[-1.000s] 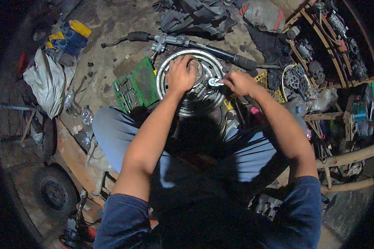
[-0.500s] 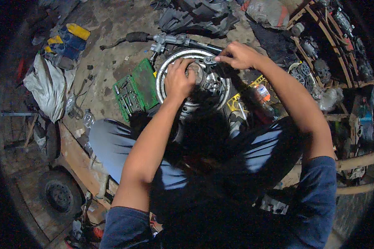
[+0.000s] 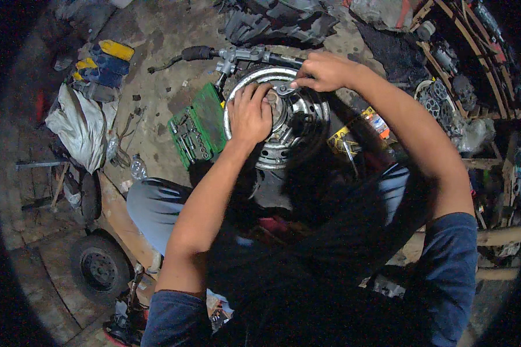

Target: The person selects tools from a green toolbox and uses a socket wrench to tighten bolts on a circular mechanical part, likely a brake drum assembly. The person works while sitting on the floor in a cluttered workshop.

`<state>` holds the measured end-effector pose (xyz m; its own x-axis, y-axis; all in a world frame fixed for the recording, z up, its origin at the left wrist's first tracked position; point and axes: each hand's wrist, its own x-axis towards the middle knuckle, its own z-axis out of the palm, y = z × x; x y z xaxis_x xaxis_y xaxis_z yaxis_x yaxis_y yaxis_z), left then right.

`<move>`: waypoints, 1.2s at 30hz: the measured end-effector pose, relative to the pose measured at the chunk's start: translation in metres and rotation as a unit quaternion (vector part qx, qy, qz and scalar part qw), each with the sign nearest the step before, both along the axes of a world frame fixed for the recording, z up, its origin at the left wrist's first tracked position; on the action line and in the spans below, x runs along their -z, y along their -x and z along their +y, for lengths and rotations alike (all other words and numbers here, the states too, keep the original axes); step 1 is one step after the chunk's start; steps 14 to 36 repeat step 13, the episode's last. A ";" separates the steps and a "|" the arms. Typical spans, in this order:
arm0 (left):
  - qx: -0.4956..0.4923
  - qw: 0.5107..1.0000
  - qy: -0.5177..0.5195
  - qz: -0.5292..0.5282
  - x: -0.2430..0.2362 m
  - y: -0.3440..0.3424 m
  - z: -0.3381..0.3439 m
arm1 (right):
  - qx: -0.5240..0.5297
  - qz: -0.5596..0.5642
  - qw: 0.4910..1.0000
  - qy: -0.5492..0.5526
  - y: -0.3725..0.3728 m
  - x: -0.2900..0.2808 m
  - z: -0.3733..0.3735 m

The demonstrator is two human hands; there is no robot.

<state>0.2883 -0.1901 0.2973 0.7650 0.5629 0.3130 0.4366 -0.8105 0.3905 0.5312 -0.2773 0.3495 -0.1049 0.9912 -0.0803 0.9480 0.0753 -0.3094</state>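
Note:
A silver steel wheel rim [image 3: 271, 161] lies flat on the floor before my knees, with a round metal part [image 3: 278, 110] sitting on it. My left hand [image 3: 250, 113] is closed over the left side of that part, its fingers bent across the top. Pinched in my right hand [image 3: 323, 72] is a metal wrench [image 3: 283, 89], its rounded head over the far edge of the part. My fingers hide most of its handle, and dark shadow covers the rim's near right side. Whatever the wrench head sits on is too small to make out.
An open green socket set case [image 3: 205, 118] lies left of the rim. Beyond the rim stretches a steering rack [image 3: 246, 55]. Yellow packaging with tools [image 3: 345, 140] lies to the right. A white sack [image 3: 78, 127] and a tyred wheel [image 3: 100, 270] are at the left, wooden shelving [image 3: 474, 52] at the right.
My right hand and the wrench have swung a little left and nearer, over the round part. My left hand stays on that part. The whole view has shifted slightly.

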 end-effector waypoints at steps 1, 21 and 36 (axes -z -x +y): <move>0.024 0.999 -0.032 -0.001 -0.002 -0.002 0.000 | -0.006 0.005 1.000 0.004 -0.001 0.002 -0.001; 0.157 0.979 0.082 0.105 -0.012 -0.034 0.016 | 0.035 0.012 0.999 0.032 0.007 -0.009 -0.007; 0.157 0.979 0.082 0.105 -0.012 -0.034 0.016 | 0.035 0.012 0.999 0.032 0.007 -0.009 -0.007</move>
